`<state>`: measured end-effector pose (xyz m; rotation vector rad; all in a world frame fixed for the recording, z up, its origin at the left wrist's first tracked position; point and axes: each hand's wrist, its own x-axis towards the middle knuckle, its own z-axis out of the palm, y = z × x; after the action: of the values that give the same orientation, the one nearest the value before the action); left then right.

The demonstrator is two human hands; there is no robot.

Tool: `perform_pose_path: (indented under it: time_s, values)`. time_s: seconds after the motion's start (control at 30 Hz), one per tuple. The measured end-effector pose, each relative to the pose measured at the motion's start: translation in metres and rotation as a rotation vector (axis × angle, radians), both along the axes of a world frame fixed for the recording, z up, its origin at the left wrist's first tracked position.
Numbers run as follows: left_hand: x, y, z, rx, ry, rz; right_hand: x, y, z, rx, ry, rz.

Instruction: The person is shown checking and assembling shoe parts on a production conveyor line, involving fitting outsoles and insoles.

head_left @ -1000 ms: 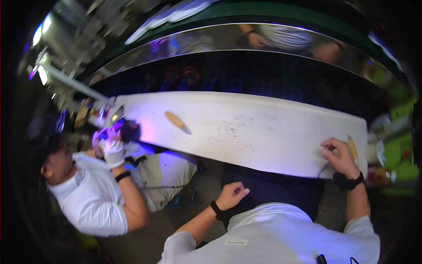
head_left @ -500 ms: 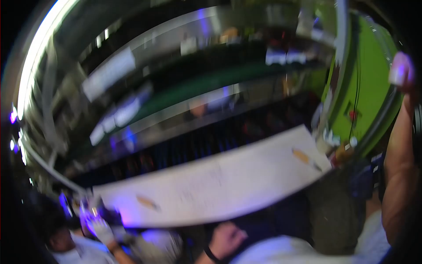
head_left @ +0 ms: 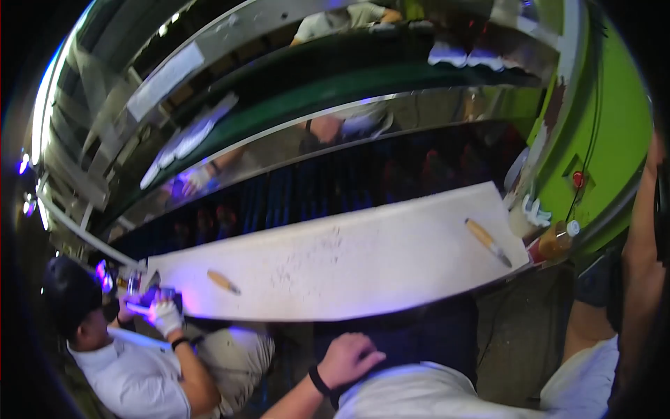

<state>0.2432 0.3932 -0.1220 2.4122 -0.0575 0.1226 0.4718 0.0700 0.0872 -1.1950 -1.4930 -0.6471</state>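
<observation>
My left hand (head_left: 352,357), with a dark band at the wrist, rests over my dark trousers at the lower middle. Its thumb stands apart from the loosely bent fingers, and nothing shows in it. A bare arm (head_left: 636,272), apparently my right one, rises along the right edge; its hand lies beyond the picture. In front of me is a long pale board-like tabletop (head_left: 391,279). On it lie two short tools with wooden handles, one tool (head_left: 223,281) at the left and a longer one (head_left: 487,241) with a greyish blade-like end at the right. Neither is touched.
At left sits a co-worker (head_left: 132,363) in a dark cap, whose white-gloved hand (head_left: 166,315) holds a dark object under purple light. Beyond the board runs a green conveyor belt (head_left: 314,133). A bottle (head_left: 555,241) stands by a green panel (head_left: 600,140) with a red button (head_left: 578,179).
The view has steadied and shifted. The hand that showed at the top of the right-hand arm has left the picture. My left hand stays near my lap.
</observation>
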Motion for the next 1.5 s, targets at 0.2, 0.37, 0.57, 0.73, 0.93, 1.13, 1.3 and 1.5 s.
perform_pose_path:
  time_s: [0.2, 0.37, 0.57, 0.73, 0.93, 1.13, 1.3, 1.5]
  values:
    - [-0.028, 0.011, 0.011, -0.162, -0.016, 0.040, 0.002, 0.030, -0.021, -0.256, 0.260, -0.007]
    - [-0.018, -0.005, 0.086, -0.501, -0.160, -0.491, -0.003, 0.055, -0.098, -0.767, 0.439, 0.013]
    - [0.023, -0.053, 0.173, -0.721, -0.142, -1.116, -0.004, 0.070, -0.129, -1.013, 0.480, 0.157]
    - [0.057, -0.081, 0.194, -0.822, -0.212, -1.250, -0.017, 0.068, -0.127, -1.058, 0.536, 0.175]
    - [0.059, -0.102, 0.193, -0.789, -0.482, -1.085, -0.030, 0.064, -0.145, -1.133, 0.608, 0.093]
    - [0.043, -0.105, 0.198, -0.845, -0.494, -1.128, -0.041, 0.087, -0.145, -1.098, 0.685, 0.117]
    - [0.036, -0.108, 0.203, -0.880, -0.532, -1.116, -0.039, 0.109, -0.137, -1.143, 0.640, 0.192]
    - [0.033, -0.108, 0.202, -0.918, -0.557, -1.123, -0.035, 0.135, -0.130, -1.172, 0.570, 0.257]
